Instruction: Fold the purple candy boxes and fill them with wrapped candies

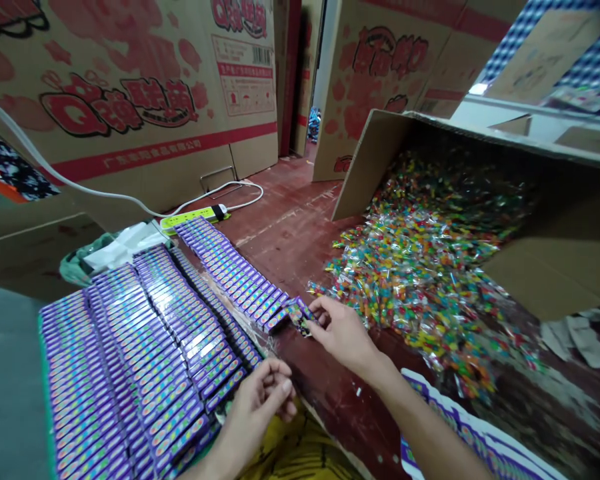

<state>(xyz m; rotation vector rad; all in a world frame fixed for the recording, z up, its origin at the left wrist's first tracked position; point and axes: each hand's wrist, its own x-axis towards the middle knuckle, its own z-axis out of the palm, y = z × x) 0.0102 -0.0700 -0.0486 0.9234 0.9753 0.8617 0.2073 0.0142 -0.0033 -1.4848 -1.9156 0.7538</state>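
My right hand point(341, 331) pinches a small purple box point(300, 317) at the near end of a long row of the same purple boxes point(233, 270). My left hand point(263, 397) hovers lower, fingers curled loosely, beside the edge of several packed rows of purple boxes point(130, 360); nothing shows in it. To the right, a heap of small colourful wrapped candies point(420, 267) spills out of a tipped cardboard carton point(555, 253) onto the dark red wooden surface point(290, 233).
Large printed cardboard cartons point(130, 100) stand at the back left and centre. A green power strip point(195, 217) with a white cable lies behind the rows. Flat purple box blanks point(480, 440) lie under my right forearm. A green bag with white paper point(115, 250) sits at the left.
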